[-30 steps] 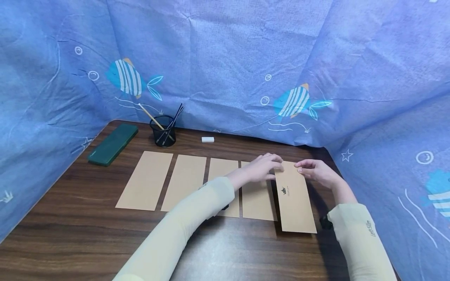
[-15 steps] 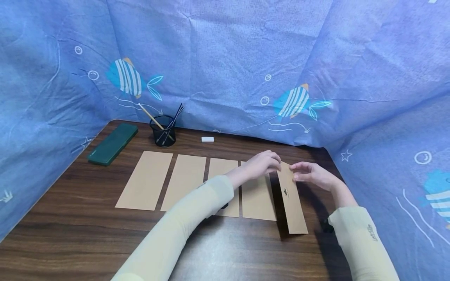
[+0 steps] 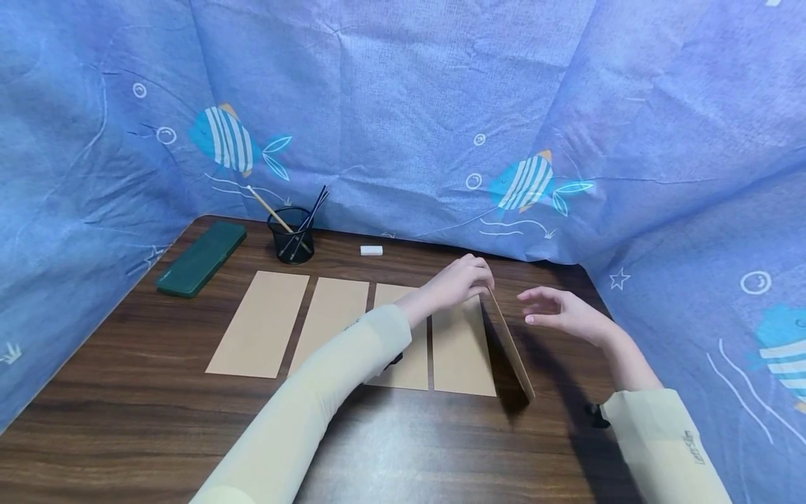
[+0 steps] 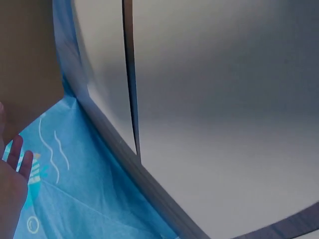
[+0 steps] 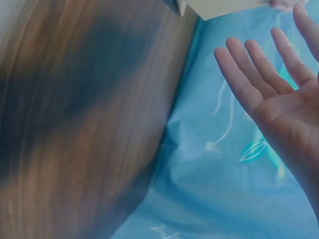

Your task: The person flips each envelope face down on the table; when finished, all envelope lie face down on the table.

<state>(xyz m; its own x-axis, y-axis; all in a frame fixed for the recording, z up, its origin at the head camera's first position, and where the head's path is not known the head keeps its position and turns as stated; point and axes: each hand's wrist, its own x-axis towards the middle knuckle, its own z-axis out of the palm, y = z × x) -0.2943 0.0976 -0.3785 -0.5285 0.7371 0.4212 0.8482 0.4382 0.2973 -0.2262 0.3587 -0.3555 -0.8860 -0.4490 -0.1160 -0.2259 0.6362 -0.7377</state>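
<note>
A flat tan kraft-paper rectangle (image 3: pixel 513 350) stands almost edge-on to the head camera at the right end of the row. My left hand (image 3: pixel 458 282) pinches it by its far end; in the left wrist view the paper (image 4: pixel 30 59) rises above part of that hand (image 4: pixel 11 184). My right hand (image 3: pixel 560 315) is just right of the paper, apart from it, fingers loosely bent. In the right wrist view this hand (image 5: pixel 286 102) has spread fingers and holds nothing. What side the print is on is hidden now.
Several matching tan rectangles (image 3: pixel 462 350) lie side by side on the dark wooden table (image 3: pixel 441 455). Behind them are a green case (image 3: pixel 203 259), a black mesh pen cup (image 3: pixel 292 245) with sticks and a white eraser-like block (image 3: pixel 371 250). Blue fish-print cloth (image 3: pixel 403 126) surrounds the table.
The paper has turned from showing its crown print to nearly edge-on, its far end shifting left with my left hand. My right hand has let go of it.
</note>
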